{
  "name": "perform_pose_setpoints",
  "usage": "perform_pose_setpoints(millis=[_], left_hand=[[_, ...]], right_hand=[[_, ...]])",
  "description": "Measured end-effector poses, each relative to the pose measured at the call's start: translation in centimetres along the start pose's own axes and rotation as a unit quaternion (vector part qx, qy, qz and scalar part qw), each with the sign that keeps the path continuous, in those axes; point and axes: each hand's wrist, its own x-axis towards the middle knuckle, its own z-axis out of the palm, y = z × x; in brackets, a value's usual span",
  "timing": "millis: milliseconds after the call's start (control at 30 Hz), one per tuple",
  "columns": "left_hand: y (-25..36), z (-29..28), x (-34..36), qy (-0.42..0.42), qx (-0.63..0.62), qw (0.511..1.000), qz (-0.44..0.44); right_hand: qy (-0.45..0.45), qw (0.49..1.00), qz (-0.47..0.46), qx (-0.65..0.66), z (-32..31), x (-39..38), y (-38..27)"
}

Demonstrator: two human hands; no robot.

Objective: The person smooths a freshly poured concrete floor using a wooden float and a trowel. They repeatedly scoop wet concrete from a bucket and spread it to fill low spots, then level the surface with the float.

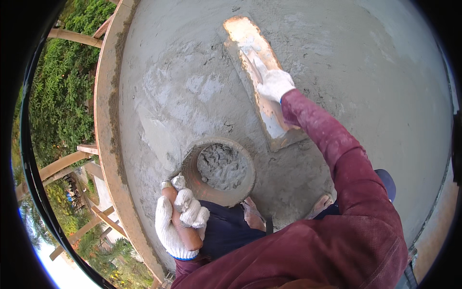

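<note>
My left hand [168, 225], in a white knitted glove, is closed around the brown wooden handle of a trowel [187, 235]. Its pale grey blade seems to reach forward, blending with the mortar. In the same kind of glove, my right hand [275, 85] grips a long float [264, 108] by its handle. The float lies on the wet grey mortar surface [192, 86], its worn orange-tan top smeared with cement. Between my hands and close to my legs stands a round bucket [249, 168] holding lumpy wet mortar [222, 166].
A curved raised edge board [109, 96] bounds the slab on the left. Beyond it are wooden poles [65, 164] and green trees [62, 86] far below. My bare feet [320, 206] are on the mortar behind the bucket. Another edge [440, 216] runs along the right.
</note>
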Motion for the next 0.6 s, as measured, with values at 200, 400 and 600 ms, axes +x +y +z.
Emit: perform_pose_setpoints(millis=[200, 400, 600], left_hand=[[-0.9, -0.4, -0.3, -0.018, 0.001, 1.000, -0.008], [-0.4, -0.2, -0.4, -0.038, 0.003, 0.999, -0.021], [-1.2, -0.1, -0.6, -0.068, 0.064, 0.995, -0.030]], right_hand=[[0.023, 0.999, 0.030, 0.034, -1.0, 7.4, 1.5], [-0.014, 0.999, -0.012, 0.031, 0.7, -2.2, -0.4], [-0.004, 0.997, 0.043, 0.069, -1.6, 8.0, -2.0]])
